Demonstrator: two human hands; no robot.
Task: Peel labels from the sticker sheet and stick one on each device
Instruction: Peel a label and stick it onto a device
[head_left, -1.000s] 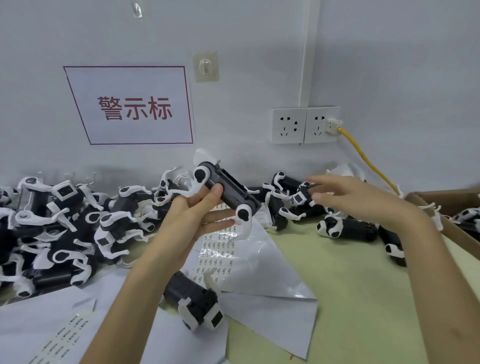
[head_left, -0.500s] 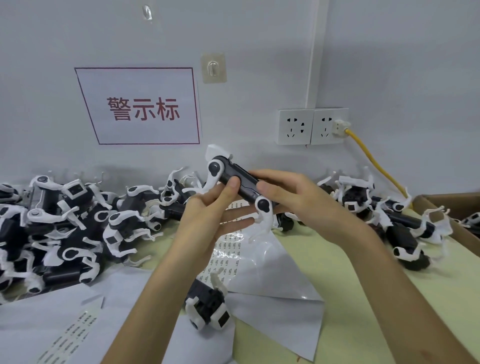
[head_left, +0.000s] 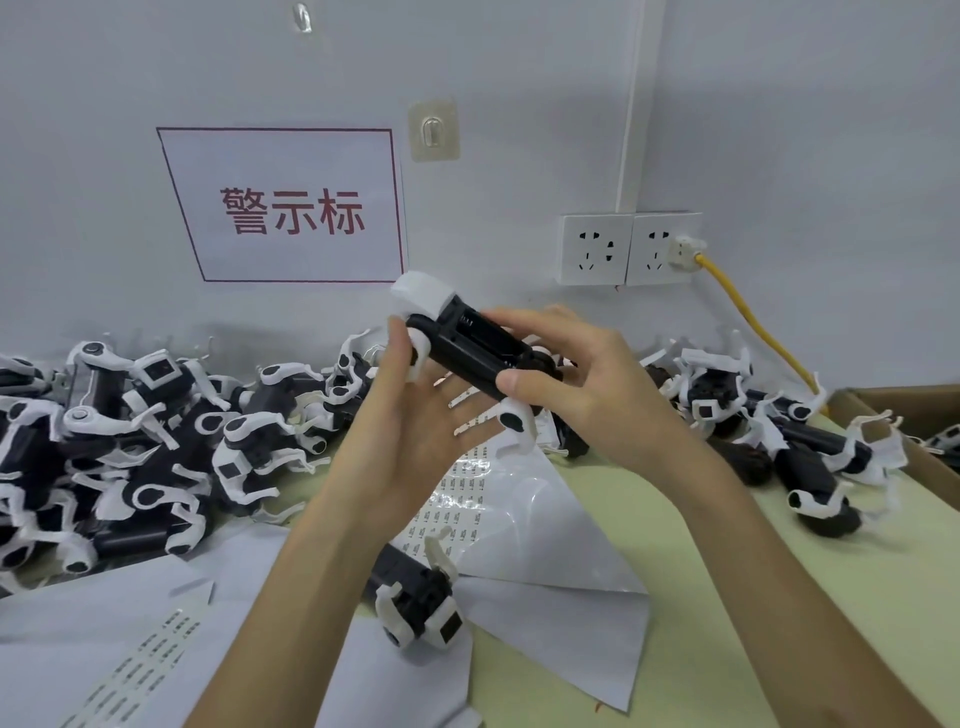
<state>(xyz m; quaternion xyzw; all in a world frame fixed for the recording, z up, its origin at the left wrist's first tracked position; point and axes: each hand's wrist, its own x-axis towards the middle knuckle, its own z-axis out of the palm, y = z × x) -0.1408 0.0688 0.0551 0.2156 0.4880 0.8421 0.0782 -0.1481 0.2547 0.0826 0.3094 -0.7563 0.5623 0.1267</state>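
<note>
A black-and-white dog-shaped device (head_left: 470, 348) is held up above the table, belly side toward me. My right hand (head_left: 582, 384) grips its body, thumb on the near side. My left hand (head_left: 410, 415) is under it with the palm open and straight fingers touching its front end. Small white labels (head_left: 465, 400) stick to my left fingers. Under my hands the sticker sheet (head_left: 457, 499) lies on the table with rows of small printed labels. Another device (head_left: 415, 597) lies on the sheet near my left forearm.
A heap of several devices (head_left: 130, 441) fills the table's left side. More devices (head_left: 779, 431) lie at the right beside a cardboard box (head_left: 924, 415). White backing sheets (head_left: 104, 649) cover the front left. A yellow cable (head_left: 753, 327) runs from the wall socket (head_left: 628, 249).
My right hand came back from the right pile and took hold of the raised device. My left hand opened from gripping it, and the device turned belly toward me.
</note>
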